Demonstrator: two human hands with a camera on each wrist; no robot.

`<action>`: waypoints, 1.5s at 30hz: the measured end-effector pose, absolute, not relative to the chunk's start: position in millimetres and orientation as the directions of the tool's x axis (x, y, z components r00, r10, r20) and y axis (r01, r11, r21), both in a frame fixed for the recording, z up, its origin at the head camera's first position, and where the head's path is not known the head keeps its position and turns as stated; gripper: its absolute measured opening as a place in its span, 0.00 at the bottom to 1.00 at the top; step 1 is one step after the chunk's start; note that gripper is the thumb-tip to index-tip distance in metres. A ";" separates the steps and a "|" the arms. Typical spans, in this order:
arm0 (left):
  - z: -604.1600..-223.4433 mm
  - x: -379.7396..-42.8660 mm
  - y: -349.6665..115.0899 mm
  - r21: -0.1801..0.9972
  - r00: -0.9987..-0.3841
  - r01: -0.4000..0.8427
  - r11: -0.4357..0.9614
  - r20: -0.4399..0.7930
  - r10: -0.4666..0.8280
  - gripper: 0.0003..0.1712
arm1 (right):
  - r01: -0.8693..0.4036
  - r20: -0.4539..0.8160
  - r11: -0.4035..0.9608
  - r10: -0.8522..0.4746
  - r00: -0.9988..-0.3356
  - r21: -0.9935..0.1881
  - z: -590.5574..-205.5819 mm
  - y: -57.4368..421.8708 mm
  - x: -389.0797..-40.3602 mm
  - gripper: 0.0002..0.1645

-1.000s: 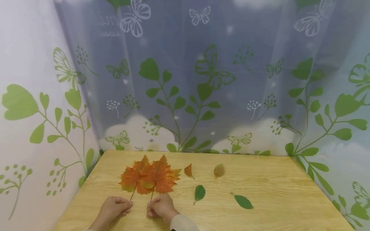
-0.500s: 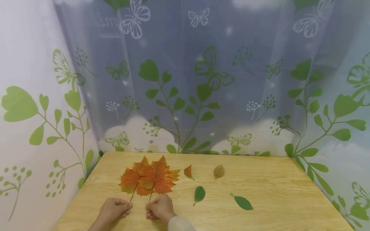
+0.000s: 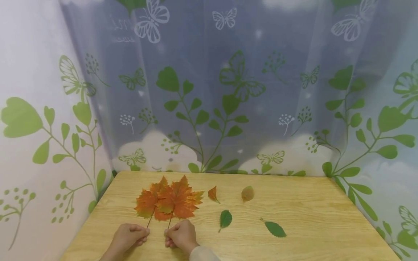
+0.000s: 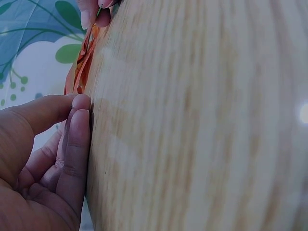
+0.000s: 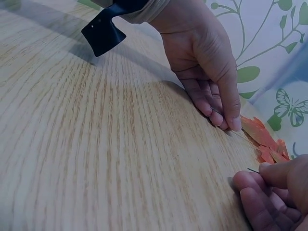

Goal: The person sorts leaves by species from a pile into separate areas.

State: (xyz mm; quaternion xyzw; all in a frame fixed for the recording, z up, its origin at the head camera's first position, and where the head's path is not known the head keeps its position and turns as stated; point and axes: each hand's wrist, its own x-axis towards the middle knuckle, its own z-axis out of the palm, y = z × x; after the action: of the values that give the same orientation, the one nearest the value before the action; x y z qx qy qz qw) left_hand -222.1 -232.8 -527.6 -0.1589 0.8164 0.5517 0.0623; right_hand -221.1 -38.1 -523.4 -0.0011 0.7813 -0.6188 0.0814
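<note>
Two orange maple leaves lie overlapping on the wooden table (image 3: 313, 210) in the head view. My left hand (image 3: 128, 237) pinches the thin dark stem of the left maple leaf (image 3: 145, 203) between thumb and forefinger. The stem of the right maple leaf (image 3: 183, 199), which lies over part of the other, is pinched in my right hand (image 3: 182, 235). Both hands stay low at the tabletop, a short gap apart. From the right wrist view, a stem end pokes out of the left hand's (image 5: 274, 195) fingertips. Edge-on, the orange leaves (image 4: 83, 67) show in the left wrist view.
Right of the maple leaves lie a small orange leaf (image 3: 212, 193), a brownish round leaf (image 3: 247, 194), and two green leaves, one upright (image 3: 225, 219) and one slanted (image 3: 275, 228). A printed curtain (image 3: 209, 90) borders the table's back edge.
My right hand has shifted very slightly left with its stem, and the right leaf has moved a little with it. The left hand and the small leaves look unchanged.
</note>
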 end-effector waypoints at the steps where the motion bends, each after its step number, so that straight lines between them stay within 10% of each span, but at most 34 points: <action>1: -527.2 -222.1 -232.9 0.880 -0.941 -0.329 0.343 -0.278 -0.191 0.11 | 0.099 -0.125 0.232 -0.102 -0.987 -0.968 -523.8 -38.2 -221.2 0.09; 25: -525.0 -224.3 -233.2 0.889 -0.957 -0.287 0.356 -0.247 -0.154 0.11 | 0.036 -0.065 0.126 -0.232 -0.971 -0.991 -492.0 -13.5 -224.6 0.06; 45: -529.2 -222.1 -235.6 0.873 -0.953 -0.301 0.384 -0.257 -0.163 0.12 | -0.048 0.091 0.372 0.100 -0.991 -0.927 -471.3 174.9 -233.7 0.16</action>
State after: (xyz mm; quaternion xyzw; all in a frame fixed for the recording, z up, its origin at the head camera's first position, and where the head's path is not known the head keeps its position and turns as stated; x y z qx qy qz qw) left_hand -222.1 -235.6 -529.2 -0.1399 0.8293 0.5371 0.0644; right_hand -233.7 174.9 -471.3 0.0158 0.8256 -0.5601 -0.0657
